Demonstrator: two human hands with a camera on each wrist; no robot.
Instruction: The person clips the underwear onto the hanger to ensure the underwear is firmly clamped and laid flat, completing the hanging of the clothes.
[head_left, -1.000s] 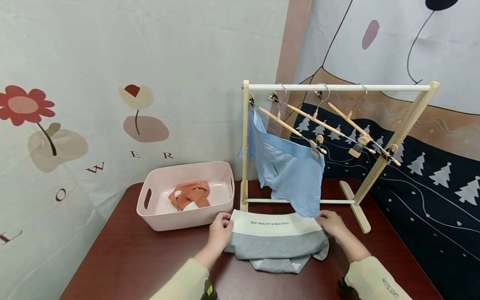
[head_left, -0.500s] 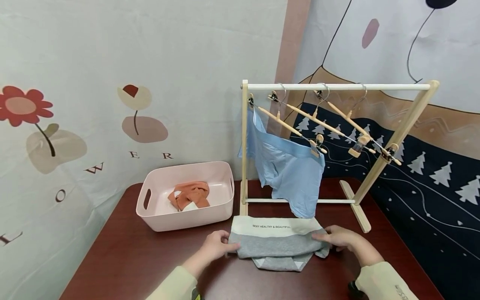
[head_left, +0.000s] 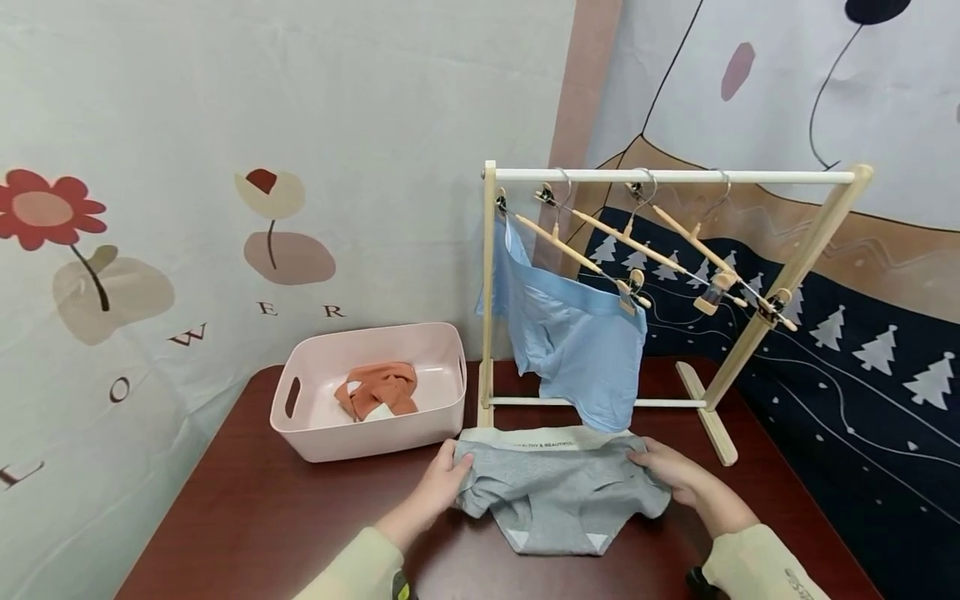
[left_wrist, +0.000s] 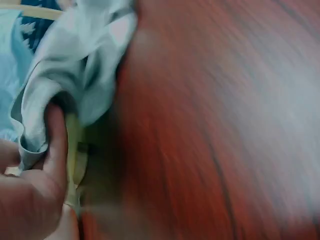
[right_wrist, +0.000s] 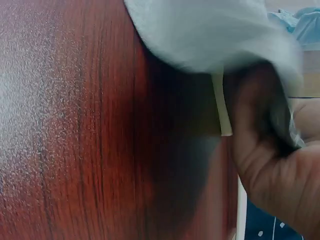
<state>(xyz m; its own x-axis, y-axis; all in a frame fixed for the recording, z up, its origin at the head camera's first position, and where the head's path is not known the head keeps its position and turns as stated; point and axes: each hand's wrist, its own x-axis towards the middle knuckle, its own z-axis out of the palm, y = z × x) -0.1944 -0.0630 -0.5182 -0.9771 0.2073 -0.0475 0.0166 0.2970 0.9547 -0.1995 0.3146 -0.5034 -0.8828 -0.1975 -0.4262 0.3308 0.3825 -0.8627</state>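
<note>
**Both hands pinch a pair of grey briefs by the sides**

The grey briefs (head_left: 558, 479) spread between the two hands, above or on the dark red-brown table (head_left: 300, 517); how much of the cloth rests on the wood is hard to tell. The left hand (head_left: 441, 483) grips one side edge, cloth caught between thumb and curled fingers. The right hand (head_left: 672, 473) pinches the opposite edge in the same way, thumb on top; the right wrist view is blurred there. Just beyond the line between the two sets of fingers lies the pale waistband (head_left: 487, 436), its printed lettering partly covered by grey cloth. The narrow lower end of the briefs points back toward the person, nearer than the fingertips.

Ahead of the fingers stands a rack (head_left: 487, 292) with a white top rail. From its leftmost hanger (head_left: 573, 252) hang light blue underpants (head_left: 577, 325), their lowest hem right behind the waistband in the head view. Two more hangers (head_left: 645, 248) hang to the right of that one. Beyond the left fingers and to their left, a pink basket (head_left: 375, 443) holds a crumpled orange garment (head_left: 390, 385) with white patches.
</note>
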